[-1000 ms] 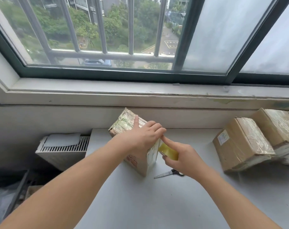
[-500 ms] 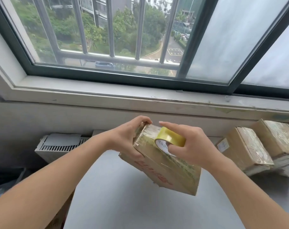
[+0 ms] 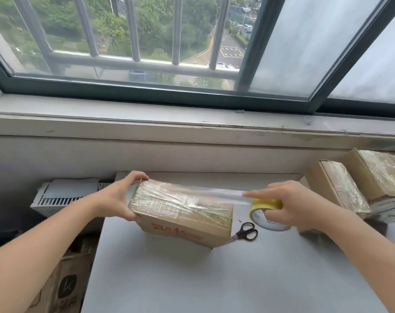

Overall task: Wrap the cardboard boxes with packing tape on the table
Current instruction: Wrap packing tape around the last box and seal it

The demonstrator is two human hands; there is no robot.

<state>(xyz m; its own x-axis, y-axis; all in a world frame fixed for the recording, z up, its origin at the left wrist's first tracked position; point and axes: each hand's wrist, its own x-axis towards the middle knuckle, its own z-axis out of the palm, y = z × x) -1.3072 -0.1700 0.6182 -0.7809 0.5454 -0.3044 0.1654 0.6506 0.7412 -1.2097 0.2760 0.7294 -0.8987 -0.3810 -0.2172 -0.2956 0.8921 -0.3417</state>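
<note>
head view: left hand grips the box at its left end over the table, right hand holds the tape roll, strip taut across the top; any slack could wrinkle it

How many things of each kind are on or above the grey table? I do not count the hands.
Cardboard boxes: 3 (held box, middle box, right box)
Tape rolls: 1 (tape roll)
Scissors: 1
Total: 5; the picture's right edge may cut off more.
</note>
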